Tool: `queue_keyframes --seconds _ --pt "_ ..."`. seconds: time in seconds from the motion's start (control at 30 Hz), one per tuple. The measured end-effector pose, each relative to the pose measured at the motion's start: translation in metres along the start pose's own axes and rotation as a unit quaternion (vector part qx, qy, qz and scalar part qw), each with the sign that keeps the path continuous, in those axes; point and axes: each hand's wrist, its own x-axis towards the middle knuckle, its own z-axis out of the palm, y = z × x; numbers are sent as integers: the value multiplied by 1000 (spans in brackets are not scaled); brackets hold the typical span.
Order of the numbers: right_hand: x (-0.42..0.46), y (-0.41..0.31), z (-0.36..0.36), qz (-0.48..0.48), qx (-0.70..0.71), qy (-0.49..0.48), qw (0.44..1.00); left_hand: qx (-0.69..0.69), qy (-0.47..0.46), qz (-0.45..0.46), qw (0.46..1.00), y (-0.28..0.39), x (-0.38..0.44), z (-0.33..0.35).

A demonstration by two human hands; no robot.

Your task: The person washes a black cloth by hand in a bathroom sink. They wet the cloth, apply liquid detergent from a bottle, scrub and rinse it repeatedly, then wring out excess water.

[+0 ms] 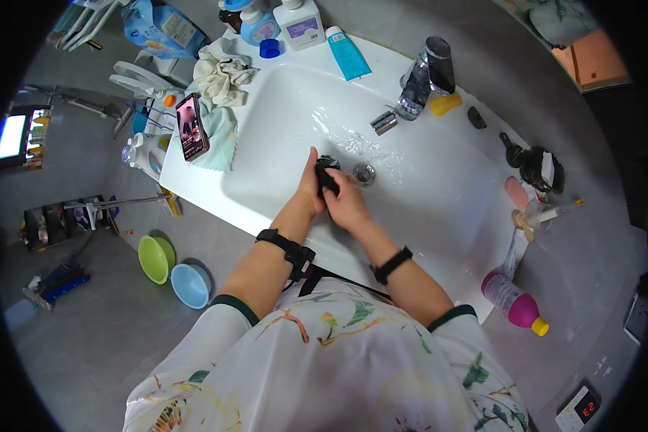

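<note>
Both hands are low in a white washbasin (437, 178), close to its metal drain (364, 174). My left hand (309, 186) holds a small black object (326, 175) from its left side, thumb or finger pointing up. On the right side of the same object, my right hand (347, 200) presses with bent fingers. What the black object is I cannot tell; the hands cover part of it. Water ripples on the basin's floor above the drain. A chrome faucet (416, 86) with its spout end (383, 123) stands at the basin's upper right.
A phone (191, 127) lies on a green cloth (220, 135) at the left rim, below a crumpled cream cloth (221, 73). A teal tube (349, 54) and pump bottles (299, 24) stand behind. A pink bottle with yellow cap (513, 302) lies right. Two basins (190, 285) sit lower left.
</note>
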Motion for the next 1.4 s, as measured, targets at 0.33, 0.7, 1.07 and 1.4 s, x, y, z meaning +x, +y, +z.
queue_keyframes --seconds 0.33,0.7,1.07,1.4 --pt "29 -5 -69 163 -199 14 966 339 93 109 930 -33 -41 50" --pt "33 91 -44 70 -129 -67 987 140 102 -46 984 -21 -14 30" --pt "15 -44 -49 75 -219 63 971 182 11 95 979 -25 -4 34" --pt "24 94 -87 124 -316 229 913 234 152 2 960 7 -40 25"
